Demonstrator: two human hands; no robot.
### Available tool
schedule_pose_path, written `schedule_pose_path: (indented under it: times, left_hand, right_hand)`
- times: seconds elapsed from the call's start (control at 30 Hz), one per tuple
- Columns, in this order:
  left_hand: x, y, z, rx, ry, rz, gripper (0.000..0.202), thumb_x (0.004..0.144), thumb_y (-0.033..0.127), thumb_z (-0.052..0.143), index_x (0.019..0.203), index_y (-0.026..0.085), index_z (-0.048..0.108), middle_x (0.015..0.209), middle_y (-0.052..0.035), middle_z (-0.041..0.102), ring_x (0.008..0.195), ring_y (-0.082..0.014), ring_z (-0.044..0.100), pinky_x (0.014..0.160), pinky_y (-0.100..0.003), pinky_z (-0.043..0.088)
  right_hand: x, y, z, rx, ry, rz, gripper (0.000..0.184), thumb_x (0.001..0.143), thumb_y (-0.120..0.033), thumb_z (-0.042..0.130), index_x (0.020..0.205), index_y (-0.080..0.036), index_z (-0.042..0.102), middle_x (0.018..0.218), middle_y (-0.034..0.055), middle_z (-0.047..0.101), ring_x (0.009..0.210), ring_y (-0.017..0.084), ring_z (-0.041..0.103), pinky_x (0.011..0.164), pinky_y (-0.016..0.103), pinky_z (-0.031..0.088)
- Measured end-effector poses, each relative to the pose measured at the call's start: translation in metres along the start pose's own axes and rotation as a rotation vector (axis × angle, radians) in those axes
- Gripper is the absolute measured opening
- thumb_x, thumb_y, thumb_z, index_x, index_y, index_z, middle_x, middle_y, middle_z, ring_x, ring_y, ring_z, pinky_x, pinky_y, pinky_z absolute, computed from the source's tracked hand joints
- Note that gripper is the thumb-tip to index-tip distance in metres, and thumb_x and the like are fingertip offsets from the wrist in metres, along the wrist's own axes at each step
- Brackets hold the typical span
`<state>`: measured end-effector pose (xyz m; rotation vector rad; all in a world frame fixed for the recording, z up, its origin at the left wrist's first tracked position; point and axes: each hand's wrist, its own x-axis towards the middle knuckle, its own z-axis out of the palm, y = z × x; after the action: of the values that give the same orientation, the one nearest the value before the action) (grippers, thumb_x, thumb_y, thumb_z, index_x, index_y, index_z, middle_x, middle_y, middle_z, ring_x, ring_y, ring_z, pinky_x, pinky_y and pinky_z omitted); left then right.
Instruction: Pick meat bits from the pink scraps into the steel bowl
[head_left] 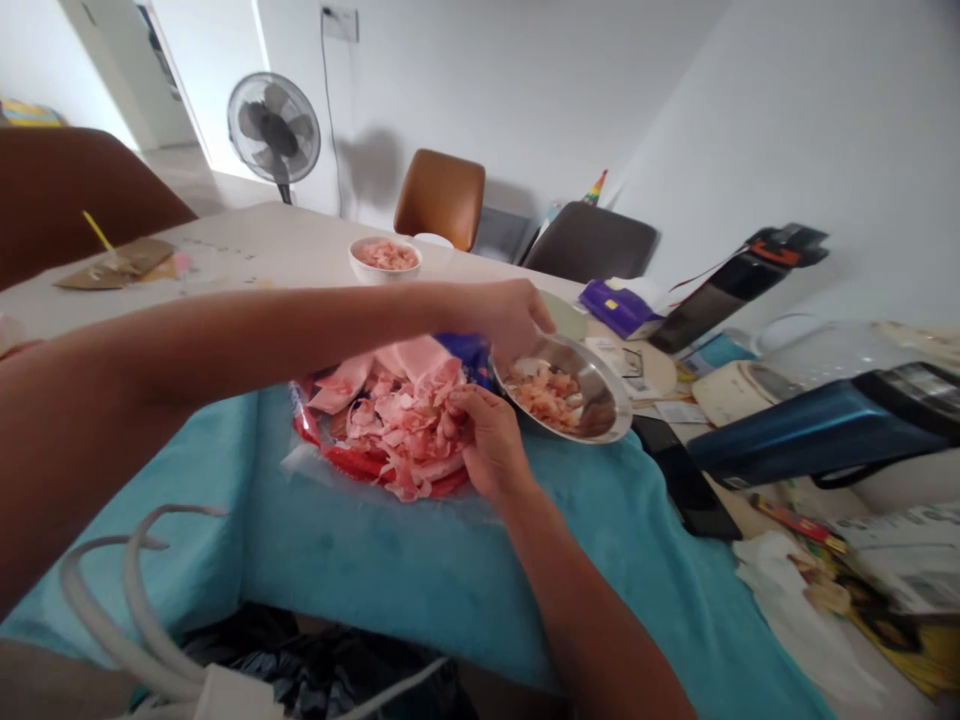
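Note:
My left hand (514, 318), slightly blurred, reaches across from the left to the rim of a metal bowl (616, 420). Its fingers point down, and I cannot make out whether they hold anything. Inside that bowl lie thin orange-pink pieces (551, 395). At the right edge of a heap of thin pink pieces (405, 425), my right hand (491, 440) has thumb and fingers closed on a pink piece (459, 408). The heap rests on a red and clear plastic bag (352, 462), spread over a teal cloth (390, 560).
A white bowl (364, 268) of similar pieces stands farther back. To the right are a purple packet (619, 307), a black bottle (712, 298), a blue bottle (810, 415) and a dark phone (686, 478). White curved tubes (139, 590) rise at lower left; a fan (274, 130) stands behind.

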<state>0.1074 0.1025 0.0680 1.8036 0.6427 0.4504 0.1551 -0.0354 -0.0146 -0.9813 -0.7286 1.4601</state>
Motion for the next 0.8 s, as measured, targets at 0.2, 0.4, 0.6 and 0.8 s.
schedule_pose_path:
  times: [0.2, 0.4, 0.6, 0.8]
  left_hand:
    - [-0.039, -0.009, -0.008, 0.126, 0.179, 0.014, 0.012, 0.075, 0.014, 0.066, 0.082, 0.012, 0.076, 0.074, -0.0053, 0.070, 0.065, -0.0139, 0.063, 0.053, -0.022, 0.047]
    - [-0.122, -0.035, -0.010, 0.168, 0.343, -0.052, 0.017, 0.081, 0.027, 0.067, 0.088, 0.015, 0.077, 0.078, -0.0023, 0.071, 0.061, -0.0087, 0.058, 0.055, -0.019, 0.046]
    - [-0.150, -0.053, 0.004, 0.074, 0.348, 0.158, 0.025, 0.081, 0.036, 0.071, 0.096, 0.017, 0.073, 0.090, -0.0037, 0.072, 0.078, -0.0126, 0.064, 0.066, -0.021, 0.050]
    - [-0.147, -0.064, 0.014, 0.057, 0.299, 0.273, 0.031, 0.083, 0.036, 0.071, 0.106, 0.016, 0.065, 0.094, -0.0045, 0.069, 0.080, -0.0119, 0.064, 0.065, -0.022, 0.051]
  right_hand:
    - [0.003, 0.002, -0.002, 0.001, 0.013, 0.007, 0.014, 0.062, -0.023, 0.069, 0.055, -0.019, 0.057, 0.048, -0.0066, 0.050, 0.040, 0.008, 0.043, 0.037, 0.022, 0.035]
    - [-0.001, -0.001, 0.001, 0.004, -0.002, -0.073, 0.013, 0.067, -0.022, 0.069, 0.059, -0.020, 0.059, 0.048, -0.0070, 0.051, 0.043, 0.008, 0.043, 0.041, 0.022, 0.038]
    - [-0.007, -0.001, 0.005, -0.130, 0.059, -0.239, 0.010, 0.073, -0.027, 0.072, 0.069, -0.019, 0.066, 0.052, -0.0057, 0.057, 0.046, 0.007, 0.046, 0.046, 0.021, 0.038]
    - [-0.010, 0.001, 0.006, -0.190, 0.069, -0.280, 0.011, 0.074, -0.030, 0.072, 0.073, -0.019, 0.070, 0.059, -0.0037, 0.062, 0.048, 0.008, 0.051, 0.046, 0.022, 0.041]
